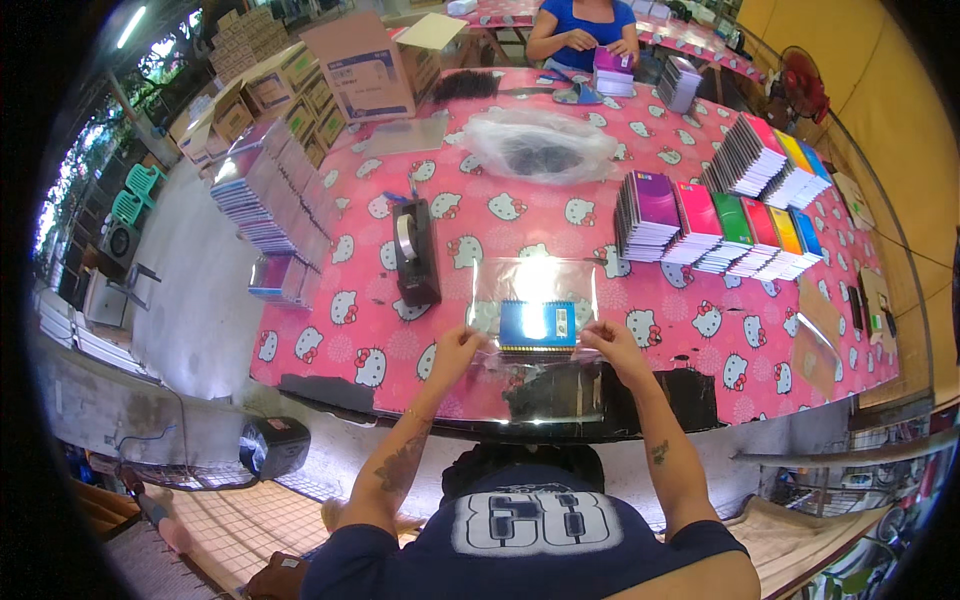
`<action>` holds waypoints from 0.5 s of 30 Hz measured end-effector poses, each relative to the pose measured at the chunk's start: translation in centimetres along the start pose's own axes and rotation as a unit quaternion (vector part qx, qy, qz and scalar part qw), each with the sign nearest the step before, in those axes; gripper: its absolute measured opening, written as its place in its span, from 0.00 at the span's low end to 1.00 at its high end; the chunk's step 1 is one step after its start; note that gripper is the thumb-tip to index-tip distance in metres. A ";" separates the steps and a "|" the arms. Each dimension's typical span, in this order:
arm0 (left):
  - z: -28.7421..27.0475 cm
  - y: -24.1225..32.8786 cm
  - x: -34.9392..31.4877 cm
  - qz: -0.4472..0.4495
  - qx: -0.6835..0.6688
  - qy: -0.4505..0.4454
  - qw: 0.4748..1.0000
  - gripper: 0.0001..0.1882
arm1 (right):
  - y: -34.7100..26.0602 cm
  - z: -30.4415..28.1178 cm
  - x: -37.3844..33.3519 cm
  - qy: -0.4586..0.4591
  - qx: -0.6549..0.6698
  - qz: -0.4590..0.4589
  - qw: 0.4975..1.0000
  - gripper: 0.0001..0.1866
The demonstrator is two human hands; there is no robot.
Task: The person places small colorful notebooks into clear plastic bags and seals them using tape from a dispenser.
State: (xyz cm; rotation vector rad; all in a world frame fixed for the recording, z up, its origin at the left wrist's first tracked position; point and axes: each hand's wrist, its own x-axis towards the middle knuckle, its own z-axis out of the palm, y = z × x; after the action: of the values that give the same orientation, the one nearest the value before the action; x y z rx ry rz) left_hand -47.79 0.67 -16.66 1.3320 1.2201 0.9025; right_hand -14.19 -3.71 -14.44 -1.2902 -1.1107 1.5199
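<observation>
Head view, looking down on a table [700,360] covered with a pink cartoon-cat cloth. Near its front edge, a small blue spiral notebook [538,325], lying flat on a clear plastic sheet [533,280] that spreads glossy and bright beyond it toward the far side. Left hand [455,347] at the notebook's left edge, fingers curled and pinching the plastic just beside the cover; right hand [612,340] mirrored at the right edge, likewise pinching the film. Notebook thus squarely between both hands, touching or nearly touching the fingertips on each side, slightly farther from the body than the palms. More clear film draped over the table's front edge below the hands, over a dark strip.

Left of the sheet, standing close by, a black tape dispenser [416,250] with its roll up top. Right and beyond, well apart from the hands, rows of coloured notebooks [730,225] stacked on edge: purple, pink, green, red, yellow, blue. Along the left rim of the table, piles of wrapped notebooks [265,195]. Toward the middle of the far side, a crumpled clear plastic bag [540,145]. Cardboard boxes [360,70] at the far left corner. At the far end, another person in a blue top [580,30], hands on a small stack.
</observation>
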 end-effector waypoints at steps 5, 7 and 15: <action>-0.4 -0.5 1.3 -0.020 -0.004 -0.021 1.000 0.11 | -0.2 0.9 1.3 0.048 0.136 0.029 0.989 0.21; 0.0 0.0 1.7 -0.039 -0.022 -0.052 0.998 0.12 | 0.2 0.8 1.8 0.031 0.117 0.078 0.990 0.22; 0.2 -0.2 2.0 -0.123 -0.143 -0.086 0.978 0.11 | -0.2 0.9 2.2 0.027 0.127 0.090 0.987 0.24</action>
State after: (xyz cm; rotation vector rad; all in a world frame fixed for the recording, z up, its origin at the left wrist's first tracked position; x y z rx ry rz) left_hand -47.27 2.56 -17.09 0.9822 1.0494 0.7378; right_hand -15.33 -1.70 -14.75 -1.2723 -0.7522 1.6875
